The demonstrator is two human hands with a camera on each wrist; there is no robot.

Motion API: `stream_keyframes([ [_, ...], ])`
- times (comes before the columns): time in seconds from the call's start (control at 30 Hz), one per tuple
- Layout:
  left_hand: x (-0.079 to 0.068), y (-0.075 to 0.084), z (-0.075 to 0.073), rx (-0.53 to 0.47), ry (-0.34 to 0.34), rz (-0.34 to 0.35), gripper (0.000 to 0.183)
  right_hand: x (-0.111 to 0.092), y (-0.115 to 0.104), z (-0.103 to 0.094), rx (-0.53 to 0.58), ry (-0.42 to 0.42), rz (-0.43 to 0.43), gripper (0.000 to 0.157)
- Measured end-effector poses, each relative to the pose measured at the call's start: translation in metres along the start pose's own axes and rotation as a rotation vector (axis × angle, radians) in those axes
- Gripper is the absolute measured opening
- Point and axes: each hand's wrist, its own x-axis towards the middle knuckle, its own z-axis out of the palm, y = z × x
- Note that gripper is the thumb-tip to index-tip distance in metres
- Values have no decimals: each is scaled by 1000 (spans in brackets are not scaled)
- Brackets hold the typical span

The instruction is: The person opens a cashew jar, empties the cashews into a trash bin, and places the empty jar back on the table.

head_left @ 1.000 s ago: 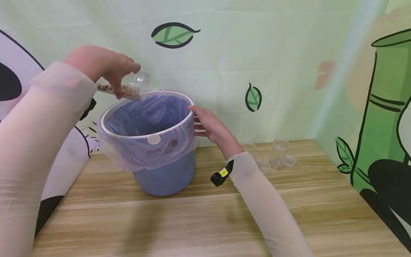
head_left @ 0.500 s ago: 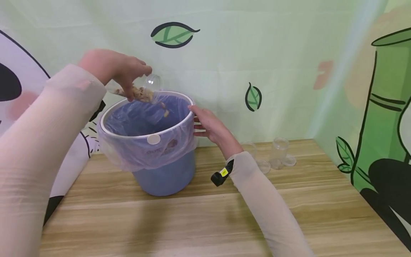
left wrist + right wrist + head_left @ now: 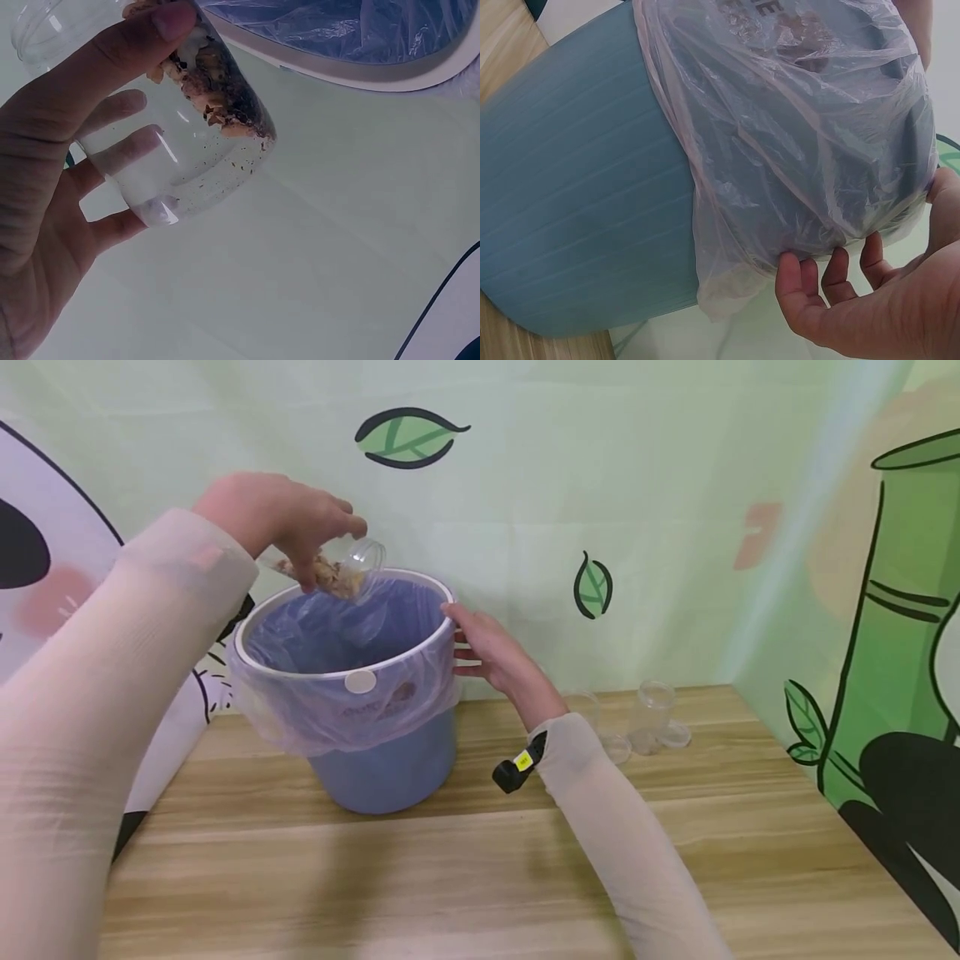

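My left hand (image 3: 300, 522) grips a clear jar (image 3: 367, 558), tipped on its side with its mouth over a blue trash can (image 3: 386, 781). Brownish, flaky bits (image 3: 214, 94) lie along the jar's lower side, as the left wrist view shows, with small specks near its base. A thin pinkish bag (image 3: 330, 718) lines the can and is folded down over its outside, under a white rim (image 3: 300, 675). On the can's right side my right hand (image 3: 495, 647) holds it, thumb at the rim. In the right wrist view, its bent fingertips (image 3: 789, 274) meet the bag-covered wall.
Right of the can, another clear jar (image 3: 652, 714) stands on the wooden table (image 3: 480, 877) with a clear lid (image 3: 677, 734) beside it. A second lid (image 3: 617, 748) and a further clear jar (image 3: 583, 703) are partly hidden by my right wrist. A printed cloth (image 3: 525, 485) hangs behind.
My left hand has carried the tilted jar rightward, further over the can. Half a second ago some bits were falling from its mouth; the bits inside have shifted. My right hand stays put.
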Motion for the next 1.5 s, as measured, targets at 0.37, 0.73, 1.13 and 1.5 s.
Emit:
stream_keyframes([
  [0.37,1,1,7,16,10,-19,102,5,3,-1,16,7,12,48],
  [0.73,-1,-2,6,12,-7,-33,101,6,1,-3,18,14,7,42],
  [1.13,1,-2,5,86,33,-6,99,6,1,-2,13,8,10,43],
  [1.5,1,1,7,60,23,-10,98,4,2,1,9,-4,1,46],
])
